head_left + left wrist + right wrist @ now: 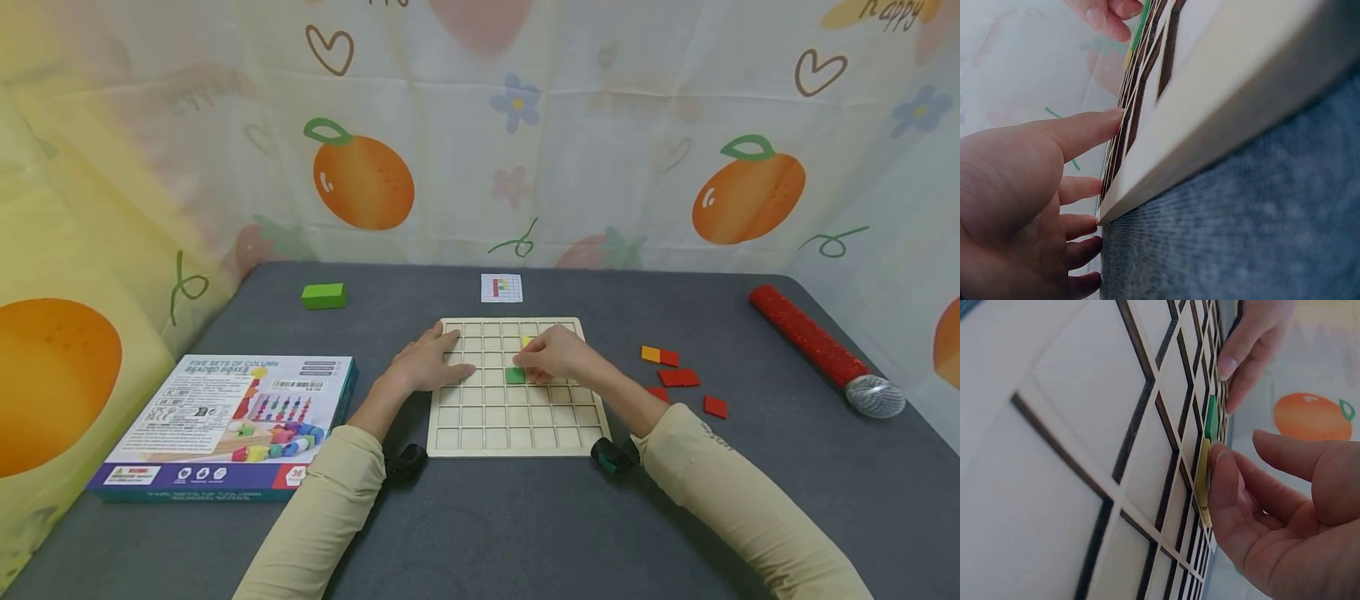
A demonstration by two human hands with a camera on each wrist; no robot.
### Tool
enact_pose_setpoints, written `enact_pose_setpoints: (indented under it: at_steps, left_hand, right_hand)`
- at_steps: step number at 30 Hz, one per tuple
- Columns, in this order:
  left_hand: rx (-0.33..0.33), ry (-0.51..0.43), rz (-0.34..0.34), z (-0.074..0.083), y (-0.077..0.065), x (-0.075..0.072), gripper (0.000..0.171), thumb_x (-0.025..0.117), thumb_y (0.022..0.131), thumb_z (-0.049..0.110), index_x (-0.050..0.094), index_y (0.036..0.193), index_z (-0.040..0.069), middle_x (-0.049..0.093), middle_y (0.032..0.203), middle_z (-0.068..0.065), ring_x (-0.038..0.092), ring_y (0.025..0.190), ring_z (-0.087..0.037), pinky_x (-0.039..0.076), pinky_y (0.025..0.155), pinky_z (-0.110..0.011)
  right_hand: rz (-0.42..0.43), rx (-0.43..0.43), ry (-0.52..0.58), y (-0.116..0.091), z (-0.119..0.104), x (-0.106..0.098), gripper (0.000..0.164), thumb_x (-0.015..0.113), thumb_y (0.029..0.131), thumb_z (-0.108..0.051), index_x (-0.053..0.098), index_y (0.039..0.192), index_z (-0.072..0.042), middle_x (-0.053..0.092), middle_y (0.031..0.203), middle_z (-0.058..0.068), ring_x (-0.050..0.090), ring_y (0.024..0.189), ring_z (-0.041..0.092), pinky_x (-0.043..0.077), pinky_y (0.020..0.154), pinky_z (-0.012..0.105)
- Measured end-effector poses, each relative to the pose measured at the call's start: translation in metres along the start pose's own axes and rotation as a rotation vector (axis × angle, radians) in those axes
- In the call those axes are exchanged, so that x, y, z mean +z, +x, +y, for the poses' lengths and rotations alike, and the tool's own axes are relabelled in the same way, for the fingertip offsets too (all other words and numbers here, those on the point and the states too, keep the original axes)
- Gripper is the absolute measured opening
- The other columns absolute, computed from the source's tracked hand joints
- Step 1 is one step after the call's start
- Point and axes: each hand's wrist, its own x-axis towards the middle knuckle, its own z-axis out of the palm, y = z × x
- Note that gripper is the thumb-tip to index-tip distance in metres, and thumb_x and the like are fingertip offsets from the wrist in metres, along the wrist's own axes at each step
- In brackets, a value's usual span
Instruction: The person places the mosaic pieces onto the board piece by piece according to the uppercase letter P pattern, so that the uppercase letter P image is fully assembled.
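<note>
Resting wide left grip [426,365] on grid board [517,440]; cannot tell hold of right grip [558,356]; may skew yellow tile [1202,478] by nudging.

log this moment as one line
left hand: on board, left edge | right hand: over board, by green tile | red tiles: table, right of board

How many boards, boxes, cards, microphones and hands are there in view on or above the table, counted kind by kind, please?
Boards: 1 (grid board)
Boxes: 1 (box)
Cards: 1 (card)
Microphones: 1 (red microphone)
Hands: 2 (left hand, right hand)
Total: 6
</note>
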Motion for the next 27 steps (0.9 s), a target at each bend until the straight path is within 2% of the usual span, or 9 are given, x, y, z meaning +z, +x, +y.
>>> enact_pose_setpoints:
  at_steps: [10,15,22,27]
  left_hand:
    - [0.008,0.002,0.005,0.001,-0.001,0.000,0.075,0.058,0.093,0.045,0.028,0.151,0.009,0.009,0.157,-0.018,0.013,0.141,-0.038,0.017,0.108,-0.059]
    - [0.014,0.004,0.005,0.002,-0.001,0.000,0.074,0.057,0.093,0.044,0.028,0.151,0.008,0.010,0.157,-0.019,0.013,0.142,-0.037,0.017,0.108,-0.057]
    - [0.036,0.021,0.011,0.001,-0.001,-0.001,0.073,0.057,0.094,0.043,0.029,0.150,0.007,0.010,0.156,-0.020,0.014,0.141,-0.036,0.018,0.108,-0.056]
    - [0.039,0.025,0.014,0.000,0.000,0.000,0.073,0.057,0.094,0.043,0.029,0.150,0.007,0.011,0.156,-0.021,0.014,0.142,-0.036,0.018,0.109,-0.055]
  right_hand:
    - [-0.015,-0.014,0.023,0.001,0.001,0.000,0.023,0.065,0.092,-0.019,0.072,0.102,0.001,0.068,0.078,0.009,0.066,0.071,0.018,0.054,0.067,0.030]
    - [-0.043,-0.039,0.049,0.003,0.006,-0.007,0.026,0.064,0.093,-0.020,0.071,0.105,0.002,0.068,0.081,0.010,0.065,0.073,0.019,0.054,0.068,0.031]
    - [-0.138,-0.085,0.122,0.007,0.021,-0.030,0.040,0.059,0.096,-0.028,0.061,0.125,0.000,0.065,0.106,0.013,0.062,0.092,0.022,0.052,0.077,0.034]
    - [-0.147,-0.096,0.159,0.006,0.031,-0.045,0.045,0.053,0.099,-0.032,0.056,0.131,-0.001,0.060,0.120,0.016,0.059,0.107,0.025,0.049,0.088,0.036]
